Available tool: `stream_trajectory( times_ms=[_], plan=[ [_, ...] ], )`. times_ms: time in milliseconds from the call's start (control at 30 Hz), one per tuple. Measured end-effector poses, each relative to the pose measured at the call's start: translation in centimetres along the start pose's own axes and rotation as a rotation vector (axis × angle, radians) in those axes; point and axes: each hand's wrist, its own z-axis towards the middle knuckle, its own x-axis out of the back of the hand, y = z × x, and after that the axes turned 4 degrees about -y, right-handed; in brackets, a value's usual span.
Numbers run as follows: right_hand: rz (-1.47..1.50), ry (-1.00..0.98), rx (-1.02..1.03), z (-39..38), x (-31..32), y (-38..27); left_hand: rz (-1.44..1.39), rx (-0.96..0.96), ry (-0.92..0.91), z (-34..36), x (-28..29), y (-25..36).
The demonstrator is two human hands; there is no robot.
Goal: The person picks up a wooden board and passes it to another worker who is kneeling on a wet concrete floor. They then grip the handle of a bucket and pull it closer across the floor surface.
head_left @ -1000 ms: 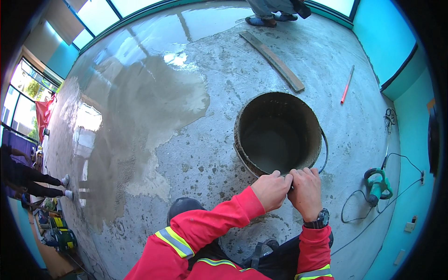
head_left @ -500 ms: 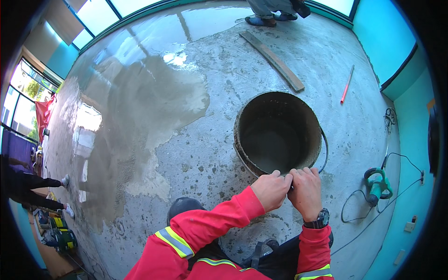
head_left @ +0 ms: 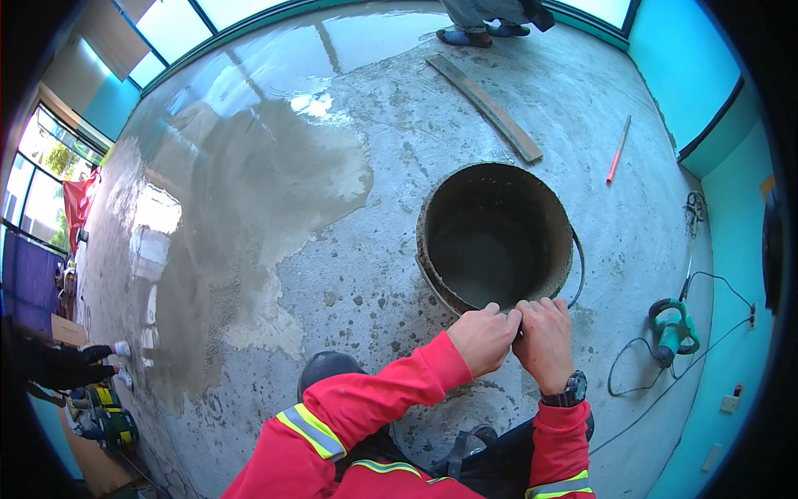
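Note:
A large round bucket point(head_left: 554, 249), its inside crusted with grey mortar, stands upright on the concrete floor in front of me. Grey, wet-looking mix point(head_left: 482, 262) lies at its bottom. Both hands rest side by side on the near rim, thumbs almost touching. My left hand point(head_left: 485, 339) has its fingers curled over the rim. Gripping just beside it is my right hand point(head_left: 544, 343), with a dark watch on the wrist. The fingertips are partly hidden behind the rim. A thin handle point(head_left: 581, 270) hangs at the bucket's right side.
Wet grey screed point(head_left: 274, 183) covers the floor to the left. A long wooden board point(head_left: 486, 108) lies beyond the bucket. At right are a red stick point(head_left: 615, 156) and a green corded power tool point(head_left: 672, 334). Other people's feet point(head_left: 474, 37) and legs point(head_left: 83, 366) show at back and far left.
My hands and the bucket have stayed in place. At the far left, the other person has shifted, the legs now closer together and lower in view.

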Motion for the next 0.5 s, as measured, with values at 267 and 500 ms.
stream_trajectory(
  times_ms=[267,500],
  plan=[
    [-0.006,-0.01,0.0,0.01,0.13,-0.07,0.007,-0.006,0.013,0.01,-0.09,0.0],
    [-0.004,-0.006,-0.005,-0.04,0.07,-0.05,0.005,-0.013,0.009,-0.02,0.01,0.01]
  ],
)
